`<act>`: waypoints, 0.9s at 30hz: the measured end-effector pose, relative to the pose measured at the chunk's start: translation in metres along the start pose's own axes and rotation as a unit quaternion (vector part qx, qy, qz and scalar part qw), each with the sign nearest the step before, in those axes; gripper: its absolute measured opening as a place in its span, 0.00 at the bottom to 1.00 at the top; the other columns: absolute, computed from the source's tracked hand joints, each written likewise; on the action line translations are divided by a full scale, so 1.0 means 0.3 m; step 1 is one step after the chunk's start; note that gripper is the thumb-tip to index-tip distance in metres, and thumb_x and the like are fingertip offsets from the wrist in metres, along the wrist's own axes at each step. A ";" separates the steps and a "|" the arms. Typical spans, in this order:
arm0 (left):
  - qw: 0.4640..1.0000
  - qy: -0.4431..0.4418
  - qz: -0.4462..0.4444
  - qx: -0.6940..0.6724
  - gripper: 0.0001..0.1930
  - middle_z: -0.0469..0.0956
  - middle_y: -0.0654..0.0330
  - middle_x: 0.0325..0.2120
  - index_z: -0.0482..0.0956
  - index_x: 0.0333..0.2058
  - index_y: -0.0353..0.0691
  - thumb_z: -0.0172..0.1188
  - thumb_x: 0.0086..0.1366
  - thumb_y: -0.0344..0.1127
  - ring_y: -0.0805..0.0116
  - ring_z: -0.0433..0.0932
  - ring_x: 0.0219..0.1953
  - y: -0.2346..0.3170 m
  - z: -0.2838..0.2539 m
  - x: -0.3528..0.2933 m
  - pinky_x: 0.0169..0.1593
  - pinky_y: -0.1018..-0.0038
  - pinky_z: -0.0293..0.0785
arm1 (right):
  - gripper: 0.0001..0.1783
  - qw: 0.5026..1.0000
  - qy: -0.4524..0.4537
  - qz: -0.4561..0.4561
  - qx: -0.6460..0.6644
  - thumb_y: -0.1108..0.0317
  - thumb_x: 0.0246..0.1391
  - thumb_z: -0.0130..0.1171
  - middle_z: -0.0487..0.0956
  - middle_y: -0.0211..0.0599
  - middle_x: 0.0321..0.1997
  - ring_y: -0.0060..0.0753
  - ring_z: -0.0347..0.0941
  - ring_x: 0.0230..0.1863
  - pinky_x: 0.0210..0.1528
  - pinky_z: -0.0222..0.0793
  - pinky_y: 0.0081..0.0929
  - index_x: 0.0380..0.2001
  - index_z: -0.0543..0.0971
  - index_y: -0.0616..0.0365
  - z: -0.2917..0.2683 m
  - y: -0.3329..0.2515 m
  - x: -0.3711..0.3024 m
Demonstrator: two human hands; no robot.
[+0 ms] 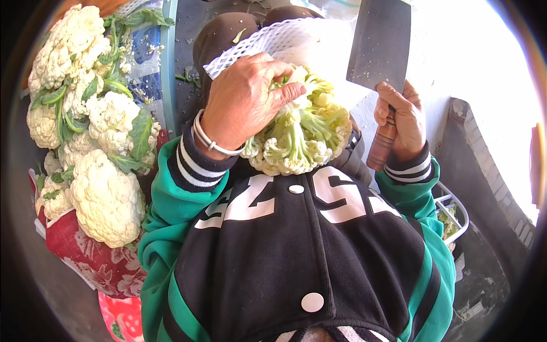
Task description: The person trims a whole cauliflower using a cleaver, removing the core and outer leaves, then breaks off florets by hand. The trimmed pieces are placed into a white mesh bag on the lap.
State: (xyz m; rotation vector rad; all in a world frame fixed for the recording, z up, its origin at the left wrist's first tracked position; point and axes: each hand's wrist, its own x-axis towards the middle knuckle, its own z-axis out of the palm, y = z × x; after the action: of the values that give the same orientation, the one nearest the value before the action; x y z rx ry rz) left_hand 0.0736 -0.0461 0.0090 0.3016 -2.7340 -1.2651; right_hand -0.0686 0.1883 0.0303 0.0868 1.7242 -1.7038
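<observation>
A pale cauliflower [299, 137] rests on my lap with its stem side turned up and its florets hanging outward. My left hand [250, 94] grips it at the stem, thumb and fingers curled around the top. Part of the stem is hidden under those fingers. In my right hand [401, 114] is a cleaver [380, 45], its wide dark blade pointing up and away from me. The fingers wrap the brown wooden handle. The blade stands apart from the cauliflower, to its right. White foam netting [256, 48] lies over my knees beyond the cauliflower.
Several whole cauliflowers [108, 196] with green leaves are heaped at my left, on a red flowered cloth [99, 256]. A pale blue rim [169, 62] runs beside them, with crumbs near it. At lower right stands a white wire rack [458, 214] with green bits inside.
</observation>
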 end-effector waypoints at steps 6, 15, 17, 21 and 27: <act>0.996 -0.021 -0.010 -0.083 0.09 0.83 0.51 0.28 0.84 0.34 0.35 0.65 0.64 0.36 0.51 0.82 0.28 -0.032 0.032 0.037 0.34 0.64 0.77 | 0.02 0.999 0.000 0.008 0.033 0.75 0.59 0.62 0.76 0.30 0.17 0.22 0.68 0.14 0.18 0.67 0.19 0.34 0.78 0.58 -0.037 0.033 0.013; 0.914 0.271 -0.100 0.283 0.09 0.84 0.52 0.34 0.79 0.46 0.42 0.58 0.70 0.35 0.53 0.84 0.35 -0.207 -0.132 0.039 0.39 0.64 0.78 | 0.03 0.999 0.043 -0.020 0.019 0.75 0.58 0.62 0.75 0.30 0.17 0.22 0.68 0.14 0.18 0.66 0.18 0.35 0.78 0.58 -0.053 0.051 0.015; 0.881 0.265 -0.089 0.382 0.13 0.84 0.51 0.36 0.78 0.49 0.41 0.60 0.66 0.33 0.50 0.83 0.37 -0.241 -0.190 0.036 0.43 0.60 0.78 | 0.05 0.997 0.066 -0.032 0.002 0.74 0.58 0.62 0.75 0.30 0.17 0.21 0.67 0.14 0.17 0.65 0.18 0.37 0.77 0.58 -0.055 0.052 0.016; 0.941 0.179 -0.060 0.282 0.19 0.84 0.50 0.40 0.78 0.53 0.39 0.64 0.62 0.33 0.50 0.83 0.42 -0.201 -0.170 0.051 0.48 0.61 0.78 | 0.03 0.999 0.048 -0.013 0.007 0.74 0.60 0.60 0.75 0.31 0.17 0.21 0.67 0.14 0.18 0.64 0.19 0.36 0.77 0.59 -0.044 0.065 0.006; 0.994 -0.106 0.020 0.029 0.09 0.84 0.53 0.35 0.83 0.41 0.35 0.62 0.64 0.30 0.65 0.84 0.37 -0.026 -0.049 0.162 0.43 0.71 0.78 | 0.04 0.999 0.015 0.026 0.022 0.73 0.61 0.58 0.78 0.35 0.18 0.23 0.68 0.14 0.19 0.66 0.20 0.38 0.77 0.60 -0.022 0.081 -0.012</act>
State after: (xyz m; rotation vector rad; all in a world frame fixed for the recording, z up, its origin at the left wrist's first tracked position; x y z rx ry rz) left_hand 0.0301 -0.0729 0.0134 0.1217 -2.9402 -1.2777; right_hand -0.0564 0.1990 0.0106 0.1773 1.6918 -1.7105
